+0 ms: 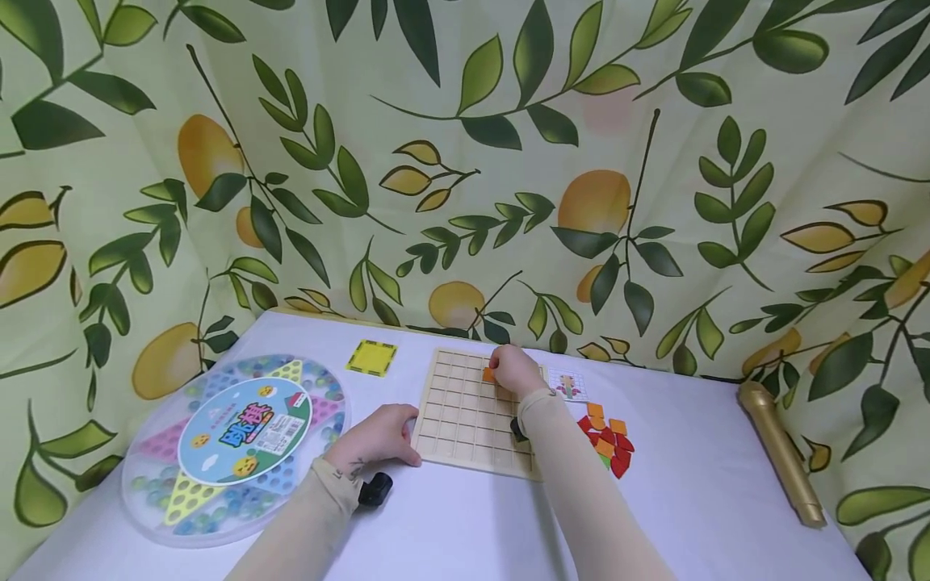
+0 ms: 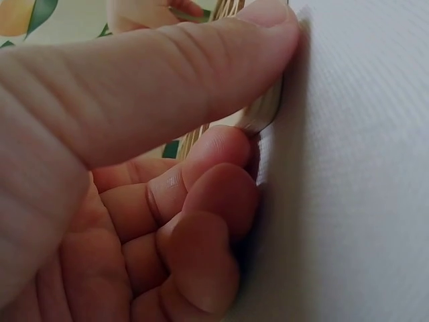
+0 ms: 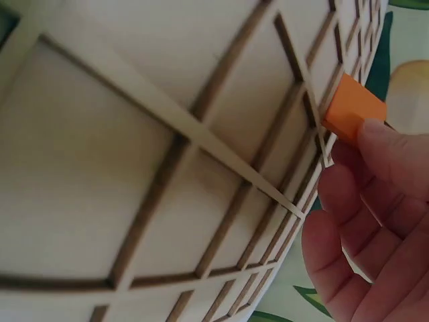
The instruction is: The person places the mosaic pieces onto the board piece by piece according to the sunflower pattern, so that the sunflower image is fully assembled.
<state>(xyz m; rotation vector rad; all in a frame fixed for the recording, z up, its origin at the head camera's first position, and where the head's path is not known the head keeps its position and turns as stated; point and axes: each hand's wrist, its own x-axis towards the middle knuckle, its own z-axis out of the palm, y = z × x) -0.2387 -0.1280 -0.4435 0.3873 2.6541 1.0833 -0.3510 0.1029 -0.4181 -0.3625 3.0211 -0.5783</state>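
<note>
A wooden grid board (image 1: 465,415) lies flat on the white table. My right hand (image 1: 511,368) reaches over its far right part and pinches a small orange square tile (image 1: 488,374) just above the cells. In the right wrist view the orange tile (image 3: 354,114) sits at my fingertips (image 3: 392,151), against the board's ribs (image 3: 201,134). My left hand (image 1: 378,436) rests on the table at the board's near left corner. Its fingers are curled, and its thumb (image 2: 255,40) and index finger nip the board's corner (image 2: 265,114).
A pile of red and orange tiles (image 1: 606,440) lies right of the board, with a small pattern card (image 1: 568,385) behind it. A yellow square (image 1: 371,357) lies at the far left of the board. A round marble game box (image 1: 232,436) sits left, and a gold cylinder (image 1: 781,452) right.
</note>
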